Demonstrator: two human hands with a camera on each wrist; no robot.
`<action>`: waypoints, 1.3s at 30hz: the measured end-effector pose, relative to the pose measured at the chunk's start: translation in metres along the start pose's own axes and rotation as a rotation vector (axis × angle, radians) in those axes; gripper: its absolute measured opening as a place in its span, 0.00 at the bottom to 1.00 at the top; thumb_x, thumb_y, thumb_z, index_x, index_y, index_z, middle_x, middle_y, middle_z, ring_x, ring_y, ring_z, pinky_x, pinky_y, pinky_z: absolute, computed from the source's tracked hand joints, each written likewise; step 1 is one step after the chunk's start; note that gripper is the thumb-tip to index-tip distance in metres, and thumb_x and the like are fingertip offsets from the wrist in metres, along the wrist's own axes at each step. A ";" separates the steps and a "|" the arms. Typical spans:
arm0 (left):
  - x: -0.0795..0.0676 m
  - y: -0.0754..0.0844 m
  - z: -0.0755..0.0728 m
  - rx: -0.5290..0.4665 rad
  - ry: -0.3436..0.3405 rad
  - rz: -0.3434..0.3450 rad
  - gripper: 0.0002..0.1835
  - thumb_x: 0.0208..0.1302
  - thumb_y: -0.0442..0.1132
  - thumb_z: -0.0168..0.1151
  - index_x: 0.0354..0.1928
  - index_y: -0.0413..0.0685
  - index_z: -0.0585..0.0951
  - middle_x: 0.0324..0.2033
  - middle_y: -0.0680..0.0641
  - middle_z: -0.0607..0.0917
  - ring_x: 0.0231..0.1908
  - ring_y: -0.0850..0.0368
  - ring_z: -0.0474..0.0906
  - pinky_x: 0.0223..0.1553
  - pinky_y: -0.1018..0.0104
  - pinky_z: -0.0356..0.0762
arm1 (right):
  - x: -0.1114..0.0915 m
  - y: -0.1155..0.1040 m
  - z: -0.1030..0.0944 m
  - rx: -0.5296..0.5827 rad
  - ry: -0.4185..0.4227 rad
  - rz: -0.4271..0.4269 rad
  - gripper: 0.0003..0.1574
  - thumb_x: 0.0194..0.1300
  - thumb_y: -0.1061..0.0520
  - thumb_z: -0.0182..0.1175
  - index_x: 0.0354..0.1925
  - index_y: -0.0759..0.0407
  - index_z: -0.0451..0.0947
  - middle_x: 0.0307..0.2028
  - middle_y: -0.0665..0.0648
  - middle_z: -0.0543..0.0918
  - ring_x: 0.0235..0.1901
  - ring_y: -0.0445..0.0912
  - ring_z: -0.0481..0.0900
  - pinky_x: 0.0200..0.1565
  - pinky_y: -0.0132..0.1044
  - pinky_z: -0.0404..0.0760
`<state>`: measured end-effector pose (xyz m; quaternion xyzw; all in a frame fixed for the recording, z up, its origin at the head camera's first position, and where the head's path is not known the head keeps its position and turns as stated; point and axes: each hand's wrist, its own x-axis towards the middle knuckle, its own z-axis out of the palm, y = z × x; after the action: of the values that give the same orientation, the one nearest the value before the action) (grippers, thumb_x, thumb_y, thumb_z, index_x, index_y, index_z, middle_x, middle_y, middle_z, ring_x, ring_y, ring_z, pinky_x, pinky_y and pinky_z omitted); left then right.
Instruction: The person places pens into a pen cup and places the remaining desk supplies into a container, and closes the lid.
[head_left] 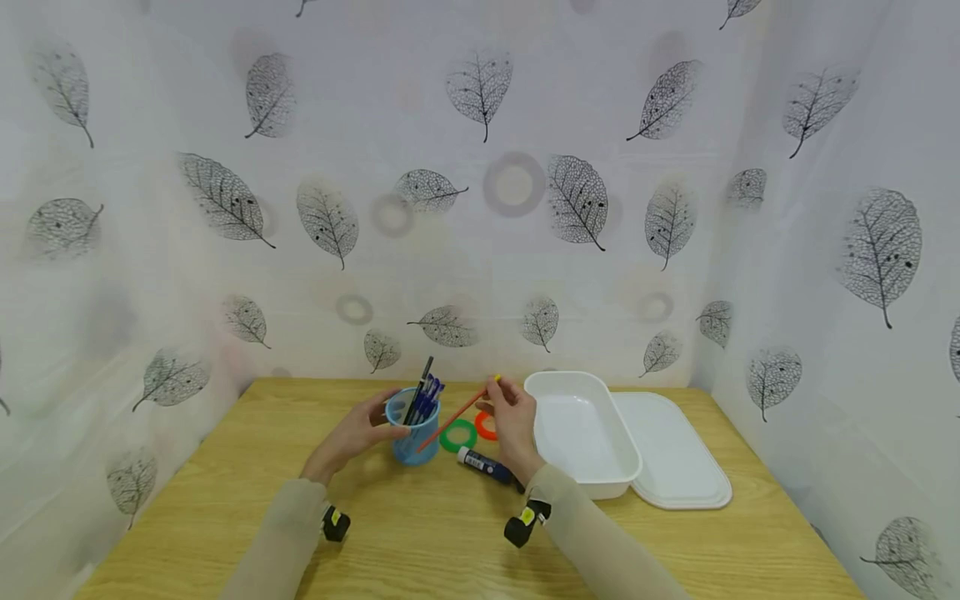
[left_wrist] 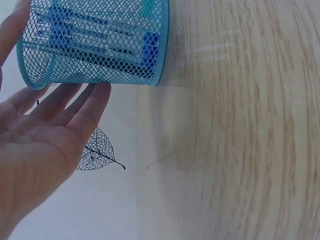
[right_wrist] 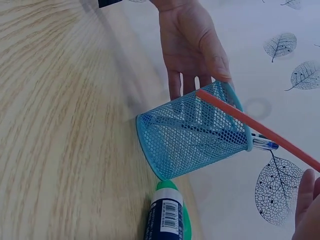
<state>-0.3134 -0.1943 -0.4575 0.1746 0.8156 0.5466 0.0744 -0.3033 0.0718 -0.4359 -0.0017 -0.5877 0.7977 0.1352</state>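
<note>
My left hand (head_left: pixel 356 433) holds a light-blue mesh pen cup (head_left: pixel 412 451), its thumb at the rim and its fingers along the far side. The cup stands upright on the table, with several blue pens and a black one (head_left: pixel 426 400) in it. In my right hand (head_left: pixel 516 427) I pinch a thin red stick (right_wrist: pixel 260 129) by its yellow end. Its other end slants down to the left and overlaps the cup in the head view. Under the right hand lies a dark-blue tube with a white cap (head_left: pixel 483 464), a barcode on its side. Most of the right hand is outside its wrist view.
Behind the tube, a green ring (head_left: pixel 445 438) and an orange-red ring (head_left: pixel 478 426) lie on the wooden table (head_left: pixel 405 533). A white plastic box (head_left: pixel 573 429) stands right of my right hand, with its white lid (head_left: pixel 678 458) beside it. A leaf-patterned curtain surrounds the table.
</note>
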 end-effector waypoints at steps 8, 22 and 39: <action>0.000 0.001 0.000 0.009 0.008 -0.012 0.46 0.59 0.48 0.70 0.75 0.49 0.58 0.67 0.37 0.71 0.67 0.37 0.67 0.64 0.46 0.70 | 0.008 -0.007 0.002 0.067 0.071 -0.028 0.17 0.69 0.52 0.61 0.46 0.65 0.79 0.36 0.61 0.80 0.33 0.45 0.82 0.39 0.38 0.87; 0.000 -0.003 0.001 0.014 0.002 0.008 0.45 0.60 0.48 0.70 0.75 0.49 0.58 0.67 0.36 0.71 0.66 0.36 0.68 0.64 0.45 0.71 | 0.016 -0.017 0.014 0.127 0.046 -0.081 0.14 0.72 0.53 0.56 0.48 0.62 0.77 0.37 0.57 0.80 0.41 0.52 0.82 0.42 0.39 0.87; -0.001 -0.004 0.001 0.017 -0.005 0.030 0.44 0.62 0.48 0.69 0.75 0.49 0.57 0.66 0.36 0.72 0.66 0.37 0.69 0.64 0.47 0.71 | 0.019 -0.010 0.034 -0.058 -0.092 -0.072 0.13 0.73 0.58 0.55 0.51 0.61 0.79 0.36 0.53 0.81 0.41 0.49 0.82 0.47 0.49 0.85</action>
<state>-0.3133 -0.1949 -0.4612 0.1890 0.8174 0.5401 0.0668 -0.3245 0.0471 -0.4127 0.0520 -0.6158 0.7743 0.1366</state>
